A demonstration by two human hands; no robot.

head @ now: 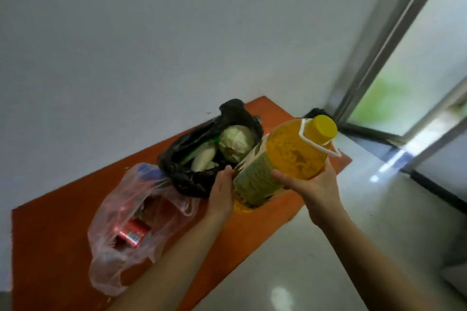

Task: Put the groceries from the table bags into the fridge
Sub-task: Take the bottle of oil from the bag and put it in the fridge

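Yellow oil in one big bottle (283, 161), tilted, cap (322, 130) up and toward the window, base low over the bench (63, 230) edge. Held off the bench, not resting on it, near the right edge and just beside the black bag (192, 156). Carried two-handed, probably for weight: right hand (313, 192) cupped under the shoulder, fingers wrapped round the clear upper body; left hand (222, 192) laid flat against the labelled side near the base, fingers pressed to the label (255, 179), steadying rather than gripping. White carry handle (318, 144) at the neck left unused, hanging loose. Tilt likely from lifting the heavy end across, toward a fridge not in view.

Counted outward: one bottle, one yellow cap, one handle. Two bags on the bench. Black bag open at the top, mouth sagging wide so the contents show: one pale cabbage (236, 142) and at least one long white vegetable (204, 158) beside it, with a green strip whose count cannot be told. Pink bag (126, 225), see-through, slumped on its side nearer the camera, holding one shiny red can (135, 231) for certain; other shapes inside too blurred to count. Both bags apparently loaded, so most of the job seems left.

One orange bench against a white wall; one window (409, 78) at right, pale floor (353, 247) below.
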